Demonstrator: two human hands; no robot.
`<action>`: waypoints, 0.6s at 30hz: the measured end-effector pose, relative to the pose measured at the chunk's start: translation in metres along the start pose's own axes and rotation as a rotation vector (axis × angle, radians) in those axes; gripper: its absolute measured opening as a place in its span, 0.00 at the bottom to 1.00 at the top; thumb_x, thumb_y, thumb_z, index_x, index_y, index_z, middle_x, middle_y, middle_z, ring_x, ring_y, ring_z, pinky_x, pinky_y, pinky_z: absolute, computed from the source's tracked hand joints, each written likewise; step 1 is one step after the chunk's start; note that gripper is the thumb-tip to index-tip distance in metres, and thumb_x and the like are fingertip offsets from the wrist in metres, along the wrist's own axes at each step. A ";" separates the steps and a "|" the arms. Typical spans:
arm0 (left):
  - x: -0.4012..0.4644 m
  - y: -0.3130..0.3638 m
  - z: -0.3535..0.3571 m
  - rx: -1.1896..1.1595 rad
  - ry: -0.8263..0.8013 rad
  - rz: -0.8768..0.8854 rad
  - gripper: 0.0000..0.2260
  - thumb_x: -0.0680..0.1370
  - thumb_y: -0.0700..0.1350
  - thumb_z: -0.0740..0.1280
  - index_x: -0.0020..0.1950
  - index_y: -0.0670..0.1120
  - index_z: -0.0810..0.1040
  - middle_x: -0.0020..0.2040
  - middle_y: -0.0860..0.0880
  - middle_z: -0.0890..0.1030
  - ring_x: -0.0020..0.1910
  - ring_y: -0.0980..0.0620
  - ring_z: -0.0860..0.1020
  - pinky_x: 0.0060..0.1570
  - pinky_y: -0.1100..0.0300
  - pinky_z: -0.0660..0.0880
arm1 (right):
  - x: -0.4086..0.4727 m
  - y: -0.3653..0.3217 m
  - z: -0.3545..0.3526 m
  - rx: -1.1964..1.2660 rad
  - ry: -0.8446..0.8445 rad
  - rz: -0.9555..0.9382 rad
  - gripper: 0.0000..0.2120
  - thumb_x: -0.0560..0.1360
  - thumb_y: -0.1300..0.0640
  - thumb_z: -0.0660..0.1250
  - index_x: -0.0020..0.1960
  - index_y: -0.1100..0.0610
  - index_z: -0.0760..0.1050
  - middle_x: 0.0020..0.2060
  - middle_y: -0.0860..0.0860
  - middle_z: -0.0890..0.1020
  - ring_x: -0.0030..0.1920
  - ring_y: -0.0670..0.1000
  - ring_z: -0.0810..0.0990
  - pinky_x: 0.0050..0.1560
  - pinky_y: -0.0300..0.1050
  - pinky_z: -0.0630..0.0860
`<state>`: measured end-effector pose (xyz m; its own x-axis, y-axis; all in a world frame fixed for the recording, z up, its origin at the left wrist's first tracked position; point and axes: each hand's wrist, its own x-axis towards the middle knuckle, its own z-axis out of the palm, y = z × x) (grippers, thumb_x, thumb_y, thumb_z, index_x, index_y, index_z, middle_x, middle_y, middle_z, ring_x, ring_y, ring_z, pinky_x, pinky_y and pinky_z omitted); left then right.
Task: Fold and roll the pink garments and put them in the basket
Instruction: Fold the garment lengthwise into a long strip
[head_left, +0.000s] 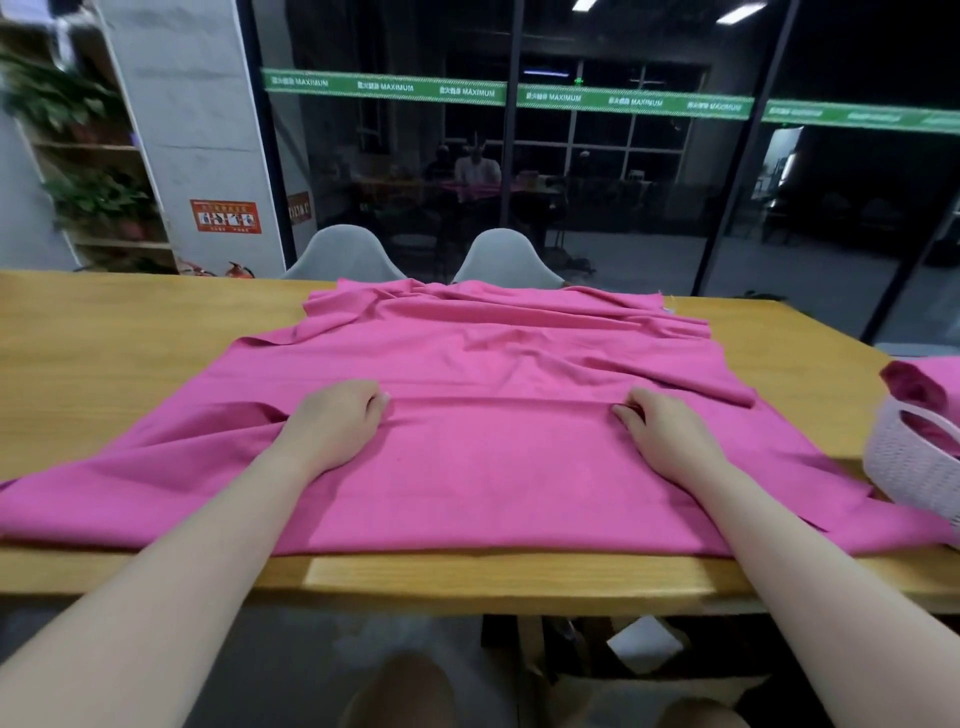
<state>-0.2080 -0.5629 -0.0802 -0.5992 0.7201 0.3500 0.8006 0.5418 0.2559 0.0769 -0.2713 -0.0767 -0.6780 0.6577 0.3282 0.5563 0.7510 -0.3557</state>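
A large pink garment (483, 364) lies spread over the wooden table (104, 343), wrinkled at the far end. A raised crease runs across it between my two hands. My left hand (337, 421) rests on the cloth left of centre, fingers curled, pinching the crease. My right hand (660, 431) lies right of centre and pinches the same crease with curled fingers. A white woven basket (914, 467) stands at the right edge of the table, with another pink garment (914, 387) rolled inside it.
Two grey chair backs (343, 254) stand behind the far side of the table. A glass wall lies beyond them. Shelves with plants (98, 197) are at the far left. The garment's near edge hangs close to the table's front edge.
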 end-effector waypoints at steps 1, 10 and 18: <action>-0.005 0.000 -0.002 -0.007 -0.004 -0.001 0.14 0.85 0.50 0.56 0.42 0.48 0.71 0.43 0.46 0.79 0.44 0.41 0.76 0.43 0.49 0.71 | -0.005 -0.001 -0.002 0.001 0.000 0.000 0.13 0.83 0.49 0.62 0.42 0.54 0.69 0.46 0.59 0.82 0.49 0.63 0.79 0.43 0.54 0.70; -0.066 0.012 -0.019 -0.008 0.006 0.021 0.15 0.85 0.50 0.57 0.38 0.51 0.68 0.37 0.52 0.75 0.40 0.44 0.74 0.40 0.50 0.69 | -0.069 -0.006 -0.024 0.013 -0.003 -0.012 0.13 0.83 0.49 0.63 0.44 0.56 0.72 0.44 0.57 0.82 0.48 0.62 0.79 0.46 0.57 0.75; -0.110 0.019 -0.031 0.009 -0.065 0.054 0.13 0.86 0.52 0.53 0.44 0.52 0.70 0.44 0.50 0.78 0.46 0.44 0.77 0.48 0.48 0.74 | -0.116 -0.004 -0.034 -0.016 0.018 -0.025 0.13 0.83 0.48 0.62 0.43 0.54 0.70 0.42 0.57 0.82 0.46 0.62 0.79 0.42 0.56 0.74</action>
<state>-0.1270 -0.6455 -0.0862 -0.5541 0.7749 0.3042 0.8321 0.5048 0.2297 0.1692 -0.3487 -0.0839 -0.6829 0.6397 0.3528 0.5470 0.7678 -0.3334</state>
